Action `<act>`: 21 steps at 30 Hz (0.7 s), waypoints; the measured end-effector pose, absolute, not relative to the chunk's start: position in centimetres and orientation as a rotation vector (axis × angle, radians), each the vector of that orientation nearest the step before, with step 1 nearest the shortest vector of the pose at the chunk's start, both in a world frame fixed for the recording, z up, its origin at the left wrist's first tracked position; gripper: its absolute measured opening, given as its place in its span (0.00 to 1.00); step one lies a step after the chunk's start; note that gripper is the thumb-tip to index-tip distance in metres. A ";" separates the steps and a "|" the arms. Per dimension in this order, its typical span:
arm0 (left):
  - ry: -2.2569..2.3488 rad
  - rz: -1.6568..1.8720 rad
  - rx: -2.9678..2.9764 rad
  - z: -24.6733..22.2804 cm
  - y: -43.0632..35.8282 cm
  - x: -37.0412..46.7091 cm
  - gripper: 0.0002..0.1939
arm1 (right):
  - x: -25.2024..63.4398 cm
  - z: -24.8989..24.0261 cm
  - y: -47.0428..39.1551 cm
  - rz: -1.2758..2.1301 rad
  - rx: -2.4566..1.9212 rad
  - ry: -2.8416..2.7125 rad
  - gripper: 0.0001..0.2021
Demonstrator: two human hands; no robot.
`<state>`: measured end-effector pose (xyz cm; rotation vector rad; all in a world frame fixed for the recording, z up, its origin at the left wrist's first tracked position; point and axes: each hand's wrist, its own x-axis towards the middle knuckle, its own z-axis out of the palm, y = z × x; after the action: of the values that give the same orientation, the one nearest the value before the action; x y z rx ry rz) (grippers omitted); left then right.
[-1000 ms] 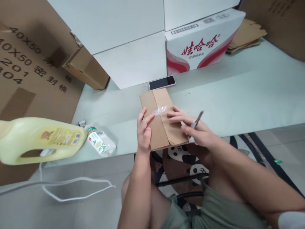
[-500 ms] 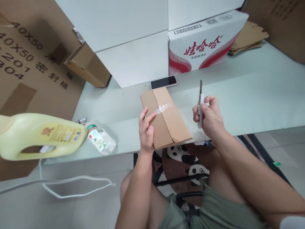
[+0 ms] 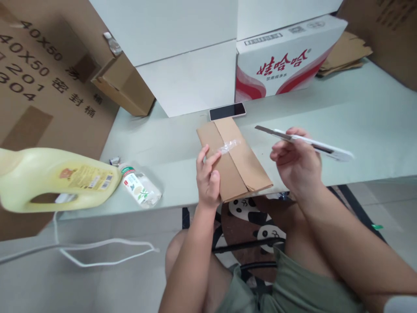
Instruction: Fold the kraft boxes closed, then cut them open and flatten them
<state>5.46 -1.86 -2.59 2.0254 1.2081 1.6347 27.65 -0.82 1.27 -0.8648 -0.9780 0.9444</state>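
Note:
A flat cardboard box [image 3: 236, 163] with clear tape [image 3: 229, 147] across its middle seam lies at the table's front edge, its near end jutting over. My left hand [image 3: 209, 178] grips the box along its left side, fingertips on top near the tape. In my right hand [image 3: 298, 163] is a white utility knife [image 3: 321, 147], pinched between thumb and fingers. Its blade is out and points left, above the table and apart from the box.
A phone [image 3: 227, 111] lies behind the box, before stacked white cartons [image 3: 189, 82]. At left are a yellow jug [image 3: 81, 174] and a small clear bottle [image 3: 140, 188]. A red-and-white carton [image 3: 286, 65] and folded cardboard [image 3: 345, 54] stand at the back right.
The utility knife has turned from upright to nearly level, blade now toward the left. My left hand keeps its hold on the flat cardboard box. The whole view has shifted slightly.

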 end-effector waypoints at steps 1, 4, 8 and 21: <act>1.248 1.650 2.029 -2.6 -2.2 6.0 0.22 | 27.4 1.8 -1.3 0.848 -0.865 -1.046 0.12; 1.384 1.665 2.048 -2.5 -3.4 7.7 0.23 | 26.3 3.8 -3.3 0.574 -0.872 -1.307 0.19; 1.436 1.625 2.091 -2.6 -4.2 8.6 0.24 | 25.0 5.6 -4.8 0.326 -0.950 -1.720 0.21; 1.407 1.587 2.101 -2.8 -3.8 8.5 0.24 | 24.5 4.4 -4.8 0.082 -1.105 -1.876 0.14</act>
<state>8.48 -3.84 -2.84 2.1009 1.4065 1.5867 24.48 -4.76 4.43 -1.1053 -1.8762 0.0819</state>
